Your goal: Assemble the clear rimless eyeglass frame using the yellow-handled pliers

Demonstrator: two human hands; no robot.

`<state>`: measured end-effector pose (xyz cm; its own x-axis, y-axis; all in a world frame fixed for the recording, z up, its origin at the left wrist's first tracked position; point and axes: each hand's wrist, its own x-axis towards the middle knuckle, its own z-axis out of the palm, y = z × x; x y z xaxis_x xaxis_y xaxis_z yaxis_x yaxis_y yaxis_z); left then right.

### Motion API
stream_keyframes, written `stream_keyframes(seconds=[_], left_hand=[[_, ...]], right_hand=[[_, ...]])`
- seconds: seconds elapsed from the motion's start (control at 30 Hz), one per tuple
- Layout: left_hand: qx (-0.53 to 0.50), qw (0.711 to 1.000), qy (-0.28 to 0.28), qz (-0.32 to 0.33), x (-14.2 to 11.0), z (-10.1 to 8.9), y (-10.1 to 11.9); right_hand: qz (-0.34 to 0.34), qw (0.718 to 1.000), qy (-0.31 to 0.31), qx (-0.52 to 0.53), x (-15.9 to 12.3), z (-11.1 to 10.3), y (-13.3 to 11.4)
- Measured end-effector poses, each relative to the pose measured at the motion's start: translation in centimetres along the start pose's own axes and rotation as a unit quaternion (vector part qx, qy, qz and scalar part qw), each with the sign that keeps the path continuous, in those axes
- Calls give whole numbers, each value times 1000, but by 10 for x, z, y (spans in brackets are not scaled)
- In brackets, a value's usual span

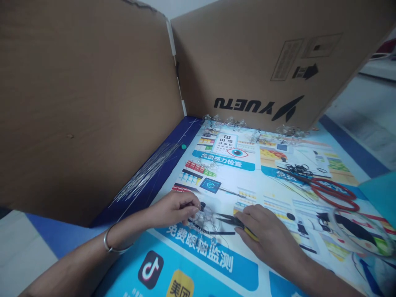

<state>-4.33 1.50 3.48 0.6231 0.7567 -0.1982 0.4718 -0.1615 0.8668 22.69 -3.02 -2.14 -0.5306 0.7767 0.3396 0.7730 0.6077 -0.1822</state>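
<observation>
My right hand [260, 231] is wrapped around needle-nose pliers [230, 219] with yellow and black handles. The jaws point left at a tangled piece of thin, shiny wire [206, 220], with clear bits in it. My left hand [173, 208], its fingers pinched together, grips the upper left side of this wire piece. A small black part shows beside my left fingertips. Whether the pliers' tips touch the wire is too fine to make out.
Straight wires [145, 171] lie in a bundle on the left. Red-handled scissors [334, 192] and black loops [298, 170] are at right, near a clear tape roll [360, 233]. Similar wire pieces [229, 121] line the back, below cardboard walls [247, 62]. A printed sheet [222, 181] covers the table.
</observation>
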Motion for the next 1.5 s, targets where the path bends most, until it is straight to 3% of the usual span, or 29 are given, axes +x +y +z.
stream_keyframes(seconds=[0.57,0.93,1.17,1.5], left_hand=[[18,1000,-1,14,-2,-1,-9],[18,1000,-1,8,-2,-1,-7],[22,1000,4,-1,-2,-1,-4],[38,999,6,0,-1,-2,-3]], right_hand=[[35,994,-102,19,-3,-16,0],[39,994,-105,9,-1,-19,-10],[59,989,-127,48,-1,-18,-10],[67,987,-105,98,-2,-15,-4]])
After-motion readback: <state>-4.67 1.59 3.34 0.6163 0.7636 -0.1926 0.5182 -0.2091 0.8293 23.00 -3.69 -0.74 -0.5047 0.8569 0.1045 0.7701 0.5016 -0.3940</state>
